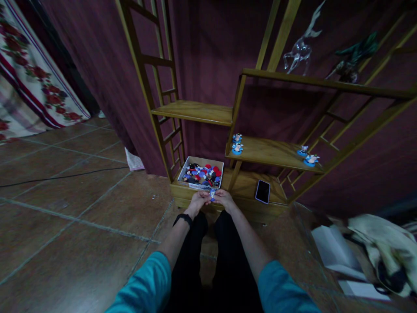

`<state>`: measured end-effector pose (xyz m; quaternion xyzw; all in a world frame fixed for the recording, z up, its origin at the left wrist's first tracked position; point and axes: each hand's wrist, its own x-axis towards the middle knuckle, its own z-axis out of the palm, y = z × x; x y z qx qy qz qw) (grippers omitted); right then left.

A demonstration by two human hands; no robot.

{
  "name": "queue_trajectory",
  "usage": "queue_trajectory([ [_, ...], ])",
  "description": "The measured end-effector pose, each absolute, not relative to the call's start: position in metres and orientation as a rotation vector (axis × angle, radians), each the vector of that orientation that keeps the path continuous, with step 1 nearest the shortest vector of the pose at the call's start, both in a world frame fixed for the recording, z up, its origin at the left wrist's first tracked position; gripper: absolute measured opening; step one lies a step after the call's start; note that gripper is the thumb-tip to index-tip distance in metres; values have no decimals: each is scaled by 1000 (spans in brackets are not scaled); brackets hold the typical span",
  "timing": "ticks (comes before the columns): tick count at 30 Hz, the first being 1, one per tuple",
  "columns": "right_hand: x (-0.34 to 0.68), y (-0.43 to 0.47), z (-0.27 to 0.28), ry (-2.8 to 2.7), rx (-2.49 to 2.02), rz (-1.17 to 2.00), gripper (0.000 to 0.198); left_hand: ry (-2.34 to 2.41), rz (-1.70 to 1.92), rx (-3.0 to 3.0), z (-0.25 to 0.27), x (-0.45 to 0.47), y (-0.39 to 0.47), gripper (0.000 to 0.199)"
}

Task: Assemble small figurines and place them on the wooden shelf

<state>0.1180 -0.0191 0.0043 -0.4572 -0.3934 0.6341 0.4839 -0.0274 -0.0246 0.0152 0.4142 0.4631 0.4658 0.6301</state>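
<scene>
Between my left hand [201, 200] and my right hand [224, 198] is a small blue-and-white figurine [213, 194]. The fingers of both hands are closed on it from either side, just in front of an open cardboard box [184, 181]. Inside that box lies a jumble of small red, blue, black and white figurines [203, 174]. On the low shelf to the right, two figurines on blue bases [237, 148] stand at the left end. Two more small figurines [311, 160] stand at its right end.
A wooden display rack [195, 112] rises before a dark red curtain. A phone [262, 191] lies on its bottom board. Higher up stand a clear glass horse [299, 54] and a dark green ornament [353, 56]. A white box [337, 250] and a pale bag [384, 243] are on the floor at right.
</scene>
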Motion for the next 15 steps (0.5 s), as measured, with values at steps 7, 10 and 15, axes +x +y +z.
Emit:
queue_trajectory([
  [7,116,-18,3,-948,-1121,1546,35,1088,1107,938,12,-26,-23,27],
  [10,114,-18,4,-929,-1130,1535,35,1113,1136,927,10,-25,-22,24],
  [15,112,-18,5,-916,-1132,1528,35,1095,1129,912,10,-25,-21,25],
])
